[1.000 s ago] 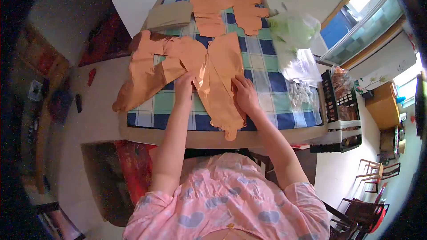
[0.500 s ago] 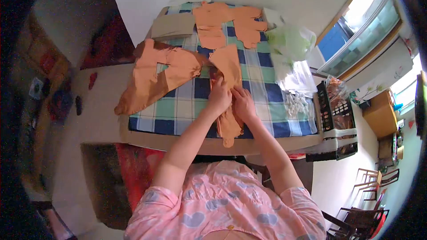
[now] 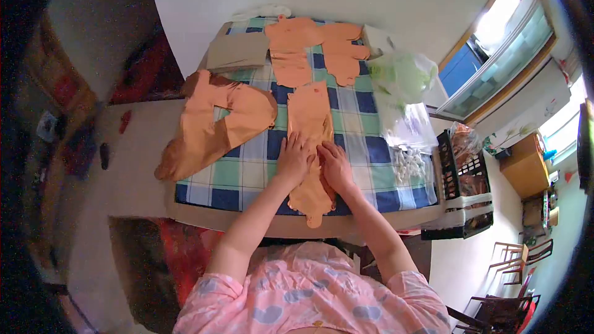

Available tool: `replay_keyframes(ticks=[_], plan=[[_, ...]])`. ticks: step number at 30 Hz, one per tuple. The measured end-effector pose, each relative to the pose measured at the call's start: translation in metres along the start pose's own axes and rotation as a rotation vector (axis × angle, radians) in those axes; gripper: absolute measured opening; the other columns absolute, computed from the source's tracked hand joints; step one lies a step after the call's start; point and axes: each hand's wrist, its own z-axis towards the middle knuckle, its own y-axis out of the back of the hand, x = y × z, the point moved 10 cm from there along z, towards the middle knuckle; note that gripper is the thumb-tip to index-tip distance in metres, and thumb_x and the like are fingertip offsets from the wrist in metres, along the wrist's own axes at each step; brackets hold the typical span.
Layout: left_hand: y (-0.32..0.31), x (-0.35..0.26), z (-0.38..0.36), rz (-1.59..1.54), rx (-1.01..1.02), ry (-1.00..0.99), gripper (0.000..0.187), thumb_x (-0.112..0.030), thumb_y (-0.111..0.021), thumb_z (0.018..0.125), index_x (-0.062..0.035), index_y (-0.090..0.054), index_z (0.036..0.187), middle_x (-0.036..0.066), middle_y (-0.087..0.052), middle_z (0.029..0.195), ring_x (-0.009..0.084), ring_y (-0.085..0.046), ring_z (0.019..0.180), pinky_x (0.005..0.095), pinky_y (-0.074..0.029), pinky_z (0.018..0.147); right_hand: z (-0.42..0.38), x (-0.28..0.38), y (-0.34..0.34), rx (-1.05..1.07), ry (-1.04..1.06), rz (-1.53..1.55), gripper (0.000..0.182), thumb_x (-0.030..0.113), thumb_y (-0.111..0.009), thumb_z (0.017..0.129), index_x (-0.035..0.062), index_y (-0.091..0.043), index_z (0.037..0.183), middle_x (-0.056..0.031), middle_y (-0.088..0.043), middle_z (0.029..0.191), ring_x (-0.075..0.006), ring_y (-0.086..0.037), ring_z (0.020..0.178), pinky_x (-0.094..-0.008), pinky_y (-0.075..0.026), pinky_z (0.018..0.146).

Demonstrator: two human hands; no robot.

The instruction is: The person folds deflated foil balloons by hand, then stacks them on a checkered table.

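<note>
Two hands cover the middle of a narrow copper foil piece (image 3: pixel 309 114) directly beneath them, its long axis running near to far: left hand (image 3: pixel 295 159) spread flat, right hand (image 3: pixel 336 167) curled at the right edge, pinch impossible to tell. Leftward lies a bent foil sheet (image 3: pixel 249 110); beyond, rightward, a plastic bag (image 3: pixel 405 77).

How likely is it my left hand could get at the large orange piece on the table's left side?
Probably yes: your left hand rests on the narrow orange piece, and only checked cloth seems to lie between that hand and the large orange piece.
</note>
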Motion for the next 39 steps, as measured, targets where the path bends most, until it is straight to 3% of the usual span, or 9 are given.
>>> replay_keyframes(ticks=[4, 7, 10, 13, 16, 19, 31, 34, 39], plan=[[0.000, 0.000, 0.000, 0.013, 0.020, 0.004, 0.048, -0.030, -0.050, 0.091, -0.0042, -0.045, 0.130, 0.019, -0.039, 0.137, 0.0348, -0.031, 0.132, 0.0501, -0.023, 0.109, 0.027, -0.018, 0.004, -0.099, -0.047, 0.105, 0.035, 0.007, -0.053, 0.081, 0.0052, -0.056, 0.116, -0.0168, -0.052, 0.122, -0.0370, -0.046, 0.115, -0.0450, -0.037, 0.098], [0.004, -0.001, -0.001, -0.009, -0.007, 0.006, 0.045, -0.027, -0.049, 0.091, -0.0041, -0.045, 0.130, 0.019, -0.038, 0.138, 0.0353, -0.032, 0.131, 0.0506, -0.023, 0.108, 0.062, -0.006, -0.003, -0.106, 0.046, -0.136, 0.031, 0.008, -0.053, 0.084, 0.0033, -0.057, 0.115, -0.0173, -0.053, 0.123, -0.0351, -0.049, 0.113, -0.0429, -0.039, 0.096], [0.002, 0.017, 0.006, -0.269, 0.023, 0.130, 0.043, -0.021, -0.048, 0.090, -0.0017, -0.045, 0.128, 0.019, -0.038, 0.138, 0.0346, -0.034, 0.130, 0.0505, -0.023, 0.108, 0.070, -0.008, -0.021, -0.119, 0.103, -0.218, 0.031, 0.014, -0.053, 0.086, 0.0043, -0.056, 0.116, -0.0174, -0.053, 0.122, -0.0349, -0.049, 0.113, -0.0438, -0.038, 0.098], [0.021, 0.038, 0.021, -0.280, -0.223, 0.016, 0.044, -0.014, -0.048, 0.087, 0.0010, -0.043, 0.128, 0.018, -0.038, 0.138, 0.0319, -0.035, 0.130, 0.0495, -0.024, 0.108, 0.070, -0.014, -0.028, -0.024, 0.073, -0.178, 0.033, 0.017, -0.050, 0.088, 0.0043, -0.052, 0.118, -0.0191, -0.051, 0.124, -0.0380, -0.046, 0.116, -0.0476, -0.034, 0.101], [0.001, 0.054, 0.040, -0.032, 0.067, 0.116, 0.047, -0.012, -0.049, 0.084, 0.0023, -0.042, 0.129, 0.016, -0.038, 0.139, 0.0296, -0.031, 0.132, 0.0484, -0.023, 0.109, 0.070, -0.010, -0.025, -0.029, 0.072, -0.165, 0.033, 0.016, -0.050, 0.088, 0.0039, -0.052, 0.118, -0.0191, -0.051, 0.124, -0.0375, -0.046, 0.116, -0.0479, -0.034, 0.101], [-0.005, 0.047, 0.028, 0.100, 0.086, 0.030, 0.050, -0.016, -0.051, 0.085, 0.0007, -0.041, 0.131, 0.014, -0.036, 0.141, 0.0273, -0.028, 0.135, 0.0487, -0.022, 0.109, 0.072, -0.010, -0.024, -0.039, 0.071, -0.161, 0.033, 0.016, -0.050, 0.087, 0.0042, -0.052, 0.117, -0.0187, -0.051, 0.123, -0.0369, -0.047, 0.116, -0.0481, -0.034, 0.100], [0.023, -0.015, -0.112, 0.066, 0.327, -0.144, 0.047, -0.025, -0.047, 0.092, -0.0042, -0.042, 0.134, 0.009, -0.037, 0.143, 0.0253, -0.026, 0.137, 0.0542, -0.022, 0.108, 0.070, -0.016, -0.027, -0.105, 0.095, -0.196, 0.029, 0.018, -0.050, 0.088, 0.0060, -0.055, 0.114, -0.0181, -0.051, 0.122, -0.0350, -0.045, 0.118, -0.0456, -0.035, 0.100], [0.041, -0.016, -0.122, -0.029, 0.374, -0.162, 0.050, -0.025, -0.052, 0.089, -0.0040, -0.042, 0.133, 0.010, -0.037, 0.143, 0.0262, -0.028, 0.136, 0.0536, -0.024, 0.107, 0.073, -0.020, -0.029, -0.011, 0.033, -0.154, 0.030, 0.015, -0.051, 0.089, 0.0064, -0.054, 0.117, -0.0188, -0.051, 0.124, -0.0349, -0.044, 0.121, -0.0438, -0.035, 0.102], [0.098, 0.048, -0.044, -0.153, 0.099, -0.070, 0.049, -0.017, -0.058, 0.085, -0.0023, -0.045, 0.130, 0.014, -0.040, 0.139, 0.0302, -0.034, 0.132, 0.0454, -0.029, 0.107, 0.058, -0.061, 0.003, -0.280, -0.230, 0.361, 0.037, 0.007, -0.053, 0.088, 0.0057, -0.050, 0.125, -0.0191, -0.049, 0.127, -0.0363, -0.039, 0.125, -0.0410, -0.031, 0.106]])
